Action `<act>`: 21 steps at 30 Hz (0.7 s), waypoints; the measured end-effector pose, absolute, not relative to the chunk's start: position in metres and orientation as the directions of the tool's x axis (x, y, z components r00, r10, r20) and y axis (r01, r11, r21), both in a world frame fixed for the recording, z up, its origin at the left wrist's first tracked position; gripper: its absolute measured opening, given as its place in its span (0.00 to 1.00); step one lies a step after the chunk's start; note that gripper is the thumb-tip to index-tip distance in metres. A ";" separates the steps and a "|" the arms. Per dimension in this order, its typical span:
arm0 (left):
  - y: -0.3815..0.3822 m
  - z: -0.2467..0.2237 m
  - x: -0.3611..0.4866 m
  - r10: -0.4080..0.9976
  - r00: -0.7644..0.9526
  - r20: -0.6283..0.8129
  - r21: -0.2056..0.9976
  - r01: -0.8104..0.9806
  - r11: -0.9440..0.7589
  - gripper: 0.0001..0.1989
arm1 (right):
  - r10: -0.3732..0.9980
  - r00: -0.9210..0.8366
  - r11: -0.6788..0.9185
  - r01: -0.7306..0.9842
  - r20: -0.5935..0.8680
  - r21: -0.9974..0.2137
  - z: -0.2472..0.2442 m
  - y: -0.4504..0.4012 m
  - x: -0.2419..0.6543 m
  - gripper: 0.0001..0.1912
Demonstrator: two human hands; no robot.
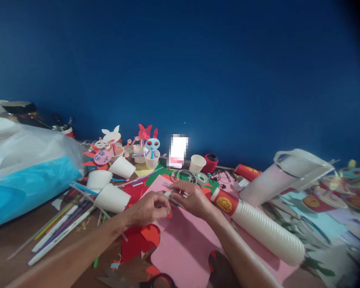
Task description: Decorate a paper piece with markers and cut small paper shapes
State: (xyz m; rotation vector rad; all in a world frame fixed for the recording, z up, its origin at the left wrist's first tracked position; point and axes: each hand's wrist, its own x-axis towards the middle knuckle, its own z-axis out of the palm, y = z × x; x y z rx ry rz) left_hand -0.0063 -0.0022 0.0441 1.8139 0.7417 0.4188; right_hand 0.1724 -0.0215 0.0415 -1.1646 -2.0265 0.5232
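Note:
My left hand [150,209] and my right hand [192,197] meet above a sheet of pink paper [186,244]. Fingers of both are closed in a pinch around a small whitish piece [168,194], too small and too covered to name. Red paper [135,244] lies under my left wrist. Beside my right wrist is a long stack of white paper cups [267,228], lying on its side with a red, gold-printed cup at its end. Rolls of clear tape [202,179] sit just beyond my hands.
Paper-cup figures [152,145] stand at the back, near loose white cups [113,198]. Markers [61,236] lie at left by a plastic bag [33,160]. Scissors [159,280] rest at the front edge. A white pitcher [283,176] leans at right. A blue wall [180,72] rises behind.

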 end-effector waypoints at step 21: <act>0.037 0.053 -0.025 0.948 0.275 -0.159 0.949 -0.224 0.224 0.09 | 0.894 -0.184 0.384 0.785 0.409 -0.487 0.020 0.026 0.146 0.09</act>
